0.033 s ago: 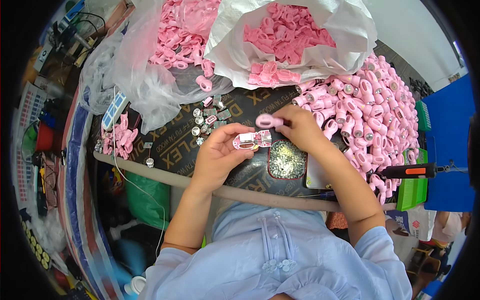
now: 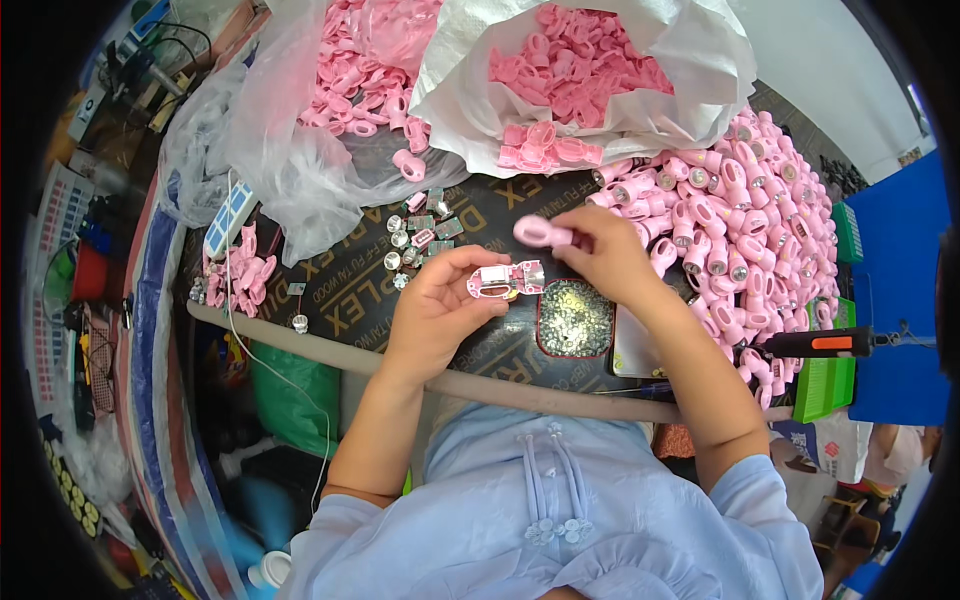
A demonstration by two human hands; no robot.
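Observation:
My left hand (image 2: 432, 312) pinches an open pink flashlight half-shell (image 2: 492, 281) between thumb and fingers, its inside facing up. A white part and a shiny reflector sit in it. Just to its upper right, my right hand (image 2: 600, 250) grips a second pink shell piece (image 2: 541, 233) at one end, its smooth outer side showing. The two pieces are apart. Below my right hand lies a square dish (image 2: 575, 318) of small shiny parts. Beyond my left hand, loose reflectors and small circuit boards (image 2: 437, 228) are scattered on the dark table (image 2: 500, 345).
A heap of pink flashlights (image 2: 735, 220) covers the right side. A white sack (image 2: 690, 80) of pink shells and a clear plastic bag (image 2: 270, 130) stand at the back. An electric screwdriver (image 2: 820, 343) hangs at the right, over a green basket (image 2: 828, 385).
The pink shell piece in my right hand has tilted slightly, and the fingers around it have shifted a little. My left hand has stayed in place.

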